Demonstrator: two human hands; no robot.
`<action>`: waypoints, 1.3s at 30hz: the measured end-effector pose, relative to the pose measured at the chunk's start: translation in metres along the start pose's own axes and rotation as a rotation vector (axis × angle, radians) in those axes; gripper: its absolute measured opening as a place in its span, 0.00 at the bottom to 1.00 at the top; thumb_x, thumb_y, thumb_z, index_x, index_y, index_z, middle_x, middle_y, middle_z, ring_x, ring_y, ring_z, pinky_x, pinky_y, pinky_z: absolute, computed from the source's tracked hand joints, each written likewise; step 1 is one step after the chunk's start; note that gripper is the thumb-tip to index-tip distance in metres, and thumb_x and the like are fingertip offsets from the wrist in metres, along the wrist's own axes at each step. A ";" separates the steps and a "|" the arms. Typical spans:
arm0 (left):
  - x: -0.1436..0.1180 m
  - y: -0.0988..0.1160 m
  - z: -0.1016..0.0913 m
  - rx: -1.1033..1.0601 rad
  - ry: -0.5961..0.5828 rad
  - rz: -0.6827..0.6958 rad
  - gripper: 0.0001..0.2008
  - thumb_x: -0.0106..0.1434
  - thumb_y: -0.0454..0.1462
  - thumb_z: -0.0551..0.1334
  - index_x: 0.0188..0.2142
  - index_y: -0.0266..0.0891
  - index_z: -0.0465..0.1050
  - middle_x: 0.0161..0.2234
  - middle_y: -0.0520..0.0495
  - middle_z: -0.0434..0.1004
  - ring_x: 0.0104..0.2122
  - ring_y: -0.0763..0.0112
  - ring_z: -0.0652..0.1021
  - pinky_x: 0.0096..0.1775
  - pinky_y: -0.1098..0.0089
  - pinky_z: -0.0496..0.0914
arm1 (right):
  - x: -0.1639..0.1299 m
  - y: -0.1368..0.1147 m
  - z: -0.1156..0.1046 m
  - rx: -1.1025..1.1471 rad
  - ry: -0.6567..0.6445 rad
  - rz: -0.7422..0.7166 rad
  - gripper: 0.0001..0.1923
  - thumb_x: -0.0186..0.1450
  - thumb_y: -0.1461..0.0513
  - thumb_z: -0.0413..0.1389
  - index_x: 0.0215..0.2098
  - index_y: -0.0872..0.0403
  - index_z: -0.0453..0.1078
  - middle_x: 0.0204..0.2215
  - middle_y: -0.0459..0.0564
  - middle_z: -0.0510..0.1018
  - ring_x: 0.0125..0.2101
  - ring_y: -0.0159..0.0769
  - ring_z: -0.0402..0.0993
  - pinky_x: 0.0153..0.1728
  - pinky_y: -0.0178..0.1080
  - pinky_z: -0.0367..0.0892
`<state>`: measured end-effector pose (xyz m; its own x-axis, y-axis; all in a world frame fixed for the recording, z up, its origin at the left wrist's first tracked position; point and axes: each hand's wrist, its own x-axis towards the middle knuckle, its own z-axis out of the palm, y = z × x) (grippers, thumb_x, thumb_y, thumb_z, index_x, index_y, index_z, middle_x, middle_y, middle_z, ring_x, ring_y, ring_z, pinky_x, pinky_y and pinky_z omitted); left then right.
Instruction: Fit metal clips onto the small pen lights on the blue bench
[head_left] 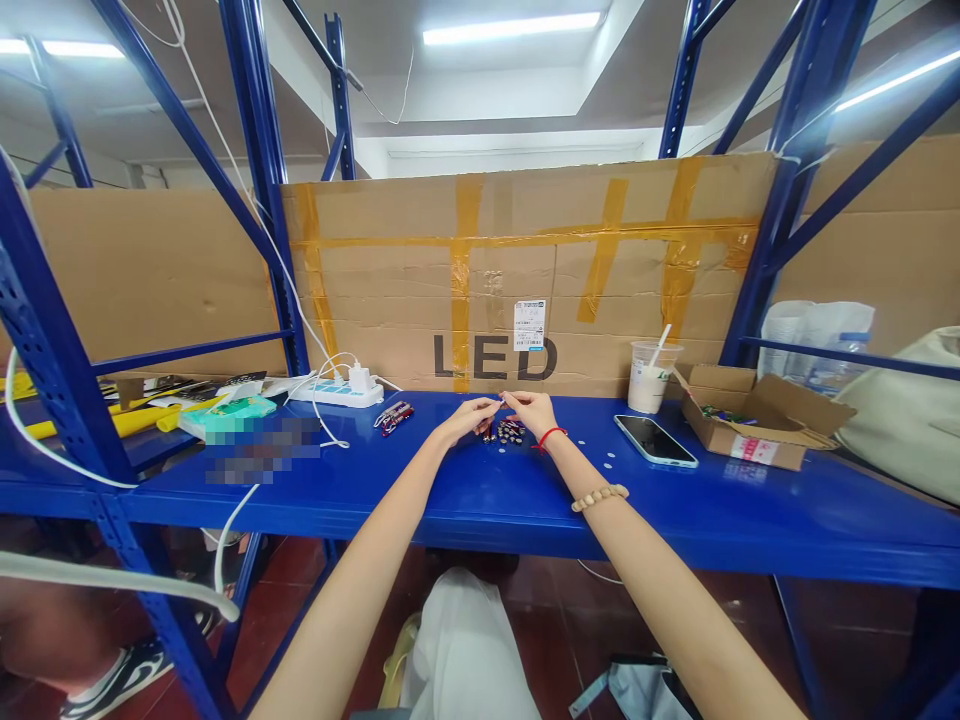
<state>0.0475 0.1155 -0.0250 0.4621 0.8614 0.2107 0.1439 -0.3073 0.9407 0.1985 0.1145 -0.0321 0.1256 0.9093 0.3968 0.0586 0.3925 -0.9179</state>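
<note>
My left hand (471, 418) and my right hand (531, 408) meet above the blue shelf top (360, 480), fingertips pinched together at one spot. Whatever sits between them is too small to make out. Right under my hands lies a pile of small dark, shiny pieces (511, 432), partly covered by my fingers. Off to the left rests a little bundle of dark red and silvery slim pieces (394, 417), touched by neither hand. Several tiny pale discs (609, 456) are scattered on the shelf beside my right wrist.
Right of my hands are a phone (656, 441), a plastic cup with a straw (651, 378) and an open cardboard box (750, 415). A white power strip (341, 392) with cables stands at back left. A cardboard sheet (405, 290) closes off the back between blue posts.
</note>
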 end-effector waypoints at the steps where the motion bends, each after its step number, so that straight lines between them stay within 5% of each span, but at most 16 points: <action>1: 0.001 0.000 0.002 -0.018 0.006 0.020 0.26 0.47 0.55 0.62 0.35 0.36 0.71 0.16 0.58 0.56 0.16 0.82 0.58 0.22 0.75 0.51 | 0.000 0.001 0.000 0.004 0.000 -0.002 0.09 0.51 0.61 0.61 0.28 0.59 0.76 0.30 0.51 0.79 0.32 0.37 0.76 0.25 0.32 0.74; 5: 0.005 -0.001 0.005 -0.085 -0.012 -0.012 0.23 0.49 0.55 0.60 0.30 0.37 0.67 0.15 0.60 0.46 0.15 0.85 0.50 0.20 0.76 0.45 | 0.001 0.001 0.004 0.025 0.012 -0.004 0.09 0.50 0.60 0.61 0.27 0.58 0.76 0.30 0.51 0.80 0.32 0.37 0.76 0.29 0.33 0.74; 15: 0.002 -0.004 -0.002 -0.171 -0.228 -0.132 0.22 0.53 0.54 0.59 0.29 0.35 0.68 0.15 0.60 0.43 0.15 0.84 0.47 0.20 0.75 0.43 | 0.005 -0.006 -0.004 0.116 0.119 0.032 0.09 0.57 0.61 0.57 0.32 0.59 0.75 0.36 0.51 0.78 0.37 0.34 0.75 0.32 0.31 0.75; 19: 0.002 -0.005 -0.001 0.013 -0.073 -0.027 0.25 0.49 0.54 0.61 0.35 0.33 0.73 0.15 0.57 0.56 0.17 0.82 0.56 0.23 0.75 0.53 | 0.007 -0.004 -0.009 0.098 0.200 0.052 0.10 0.57 0.60 0.57 0.32 0.59 0.74 0.36 0.52 0.78 0.36 0.34 0.75 0.28 0.30 0.76; 23: 0.003 -0.007 -0.003 0.218 0.065 0.149 0.20 0.47 0.48 0.65 0.35 0.35 0.77 0.30 0.46 0.76 0.31 0.73 0.71 0.38 0.72 0.64 | 0.007 0.000 -0.010 0.029 0.240 0.059 0.11 0.54 0.58 0.59 0.30 0.59 0.74 0.32 0.53 0.78 0.32 0.35 0.76 0.22 0.30 0.74; 34: 0.006 -0.014 -0.009 0.423 0.108 0.147 0.12 0.48 0.39 0.64 0.33 0.39 0.79 0.34 0.46 0.79 0.35 0.67 0.75 0.43 0.70 0.66 | 0.003 0.003 -0.009 -0.336 0.185 0.011 0.10 0.56 0.57 0.56 0.29 0.55 0.75 0.30 0.51 0.79 0.33 0.38 0.75 0.27 0.35 0.72; 39: 0.005 -0.014 -0.013 0.575 0.348 0.026 0.12 0.54 0.37 0.59 0.36 0.40 0.78 0.41 0.45 0.77 0.43 0.65 0.73 0.48 0.68 0.64 | -0.001 0.003 -0.015 -0.614 0.235 0.036 0.05 0.53 0.59 0.59 0.21 0.51 0.75 0.28 0.51 0.79 0.39 0.45 0.74 0.38 0.42 0.68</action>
<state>0.0368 0.1294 -0.0333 0.1769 0.9014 0.3951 0.6244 -0.4131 0.6629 0.2131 0.1126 -0.0349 0.3468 0.8386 0.4201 0.5961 0.1488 -0.7890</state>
